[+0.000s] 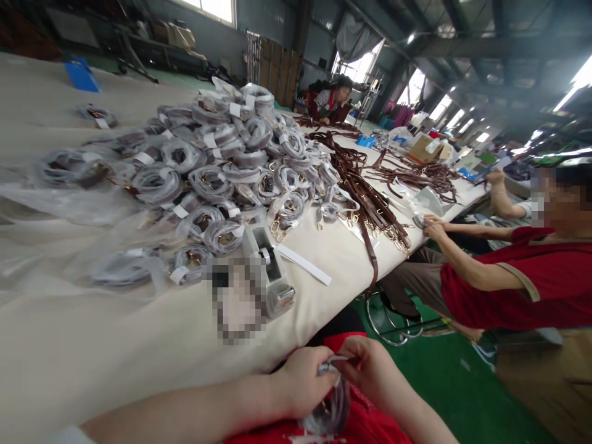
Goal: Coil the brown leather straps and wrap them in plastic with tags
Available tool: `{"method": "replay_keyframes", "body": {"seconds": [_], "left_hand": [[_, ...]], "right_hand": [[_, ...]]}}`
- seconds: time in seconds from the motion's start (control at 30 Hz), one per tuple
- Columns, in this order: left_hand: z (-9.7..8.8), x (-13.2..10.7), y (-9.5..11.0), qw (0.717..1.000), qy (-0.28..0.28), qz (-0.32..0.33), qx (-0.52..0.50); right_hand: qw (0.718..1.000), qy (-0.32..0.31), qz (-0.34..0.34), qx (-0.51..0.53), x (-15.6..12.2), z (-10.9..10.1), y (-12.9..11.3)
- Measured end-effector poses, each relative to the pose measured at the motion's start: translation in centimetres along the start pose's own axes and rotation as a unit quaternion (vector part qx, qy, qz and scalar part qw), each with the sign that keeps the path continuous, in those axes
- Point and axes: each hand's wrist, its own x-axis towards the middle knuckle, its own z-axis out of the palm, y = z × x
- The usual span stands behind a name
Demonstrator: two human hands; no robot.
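Observation:
Low in the head view, over my lap, my left hand (303, 379) and my right hand (370, 370) close together on a coiled strap wrapped in clear film (328, 410). Both pinch its top edge while the coil hangs down against my red clothing. A tape dispenser (272, 271) stands on the cloth-covered table (92, 345) just ahead of my hands, with a white paper strip (303, 264) beside it.
A big heap of wrapped strap coils (222, 166) covers the table's middle. Loose brown leather straps (365, 197) lie to the right. A person in red (522, 283) sits at the right edge working; another person (330, 98) sits at the far end.

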Motion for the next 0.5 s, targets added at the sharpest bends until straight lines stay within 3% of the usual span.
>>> {"method": "replay_keyframes", "body": {"seconds": [0.1, 0.23, 0.4, 0.5], "left_hand": [[0.2, 0.8, -0.6, 0.987, 0.029, -0.029, -0.158], [0.0, 1.3, -0.9, 0.941, -0.019, -0.065, -0.332], [0.1, 1.0, -1.0, 0.947, 0.028, -0.042, -0.316], [0.0, 0.8, -0.7, 0.957, 0.022, -0.008, -0.288]], "right_hand": [[0.998, -0.005, -0.068, -0.004, -1.0, 0.8, -0.5], [0.995, 0.036, -0.085, -0.047, -2.3, 2.3, -0.3], [0.990, 0.075, -0.113, -0.040, -2.9, 2.9, 0.6], [0.985, 0.131, -0.104, -0.030, -2.9, 3.1, 1.0]]}}
